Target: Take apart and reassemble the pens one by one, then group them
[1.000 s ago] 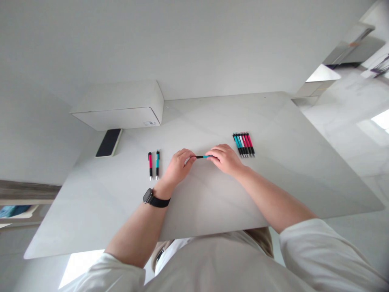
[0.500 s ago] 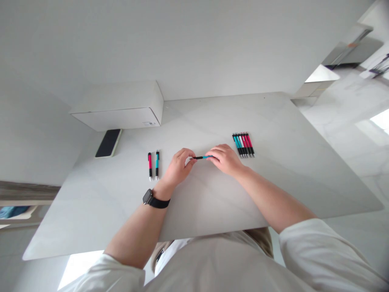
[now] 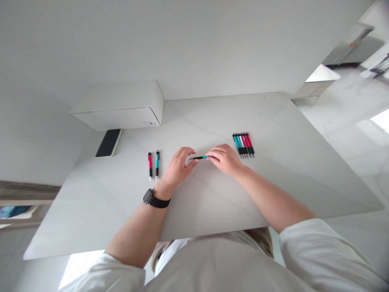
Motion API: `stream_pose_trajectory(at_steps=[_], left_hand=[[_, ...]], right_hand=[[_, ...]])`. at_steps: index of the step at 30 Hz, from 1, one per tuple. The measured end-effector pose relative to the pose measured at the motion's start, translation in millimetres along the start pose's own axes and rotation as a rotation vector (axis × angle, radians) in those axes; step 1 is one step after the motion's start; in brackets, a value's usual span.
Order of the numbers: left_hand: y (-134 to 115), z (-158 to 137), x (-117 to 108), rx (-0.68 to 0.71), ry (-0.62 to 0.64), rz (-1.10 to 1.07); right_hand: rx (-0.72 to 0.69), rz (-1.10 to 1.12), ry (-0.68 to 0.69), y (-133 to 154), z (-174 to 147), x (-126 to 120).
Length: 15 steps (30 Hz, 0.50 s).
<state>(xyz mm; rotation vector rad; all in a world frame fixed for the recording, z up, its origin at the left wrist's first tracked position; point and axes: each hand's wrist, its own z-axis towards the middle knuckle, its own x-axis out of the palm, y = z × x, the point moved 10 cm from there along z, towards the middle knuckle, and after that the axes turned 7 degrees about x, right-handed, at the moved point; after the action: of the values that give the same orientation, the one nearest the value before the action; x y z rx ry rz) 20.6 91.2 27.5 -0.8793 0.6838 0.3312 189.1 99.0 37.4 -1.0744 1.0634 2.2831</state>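
Observation:
A teal and black pen (image 3: 199,157) lies level between my two hands, its dark tip pointing left. My right hand (image 3: 224,159) pinches its teal end, and the fingers cover that end. My left hand (image 3: 180,165) is around the tip, thumb and forefinger spread apart; the thumb is at the pen's lower side, and whether it touches I cannot tell. Left of that hand lie a red pen (image 3: 150,165) and a teal pen (image 3: 157,164), side by side. Beyond my right hand a row of several pens (image 3: 243,144) in teal, white and red lies close together.
The pale table (image 3: 197,202) meets a wall at the back. A white box (image 3: 118,117) stands at the back left, with a phone (image 3: 108,143) lying in front of it. A black watch (image 3: 148,196) is on my left wrist.
The forefinger and thumb of my left hand have parted from their pinch on the pen's black end. My right hand holds its place with the pen.

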Motion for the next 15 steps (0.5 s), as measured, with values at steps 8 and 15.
stream_pose_trajectory(at_steps=[8,15], left_hand=[[-0.3,0.2,-0.1,0.015,0.000,0.021],[1.9,0.0,2.3,0.010,0.023,0.040]], right_hand=[[-0.006,0.006,-0.002,0.3,0.3,-0.4],[-0.010,0.028,0.000,0.0,0.2,-0.4]])
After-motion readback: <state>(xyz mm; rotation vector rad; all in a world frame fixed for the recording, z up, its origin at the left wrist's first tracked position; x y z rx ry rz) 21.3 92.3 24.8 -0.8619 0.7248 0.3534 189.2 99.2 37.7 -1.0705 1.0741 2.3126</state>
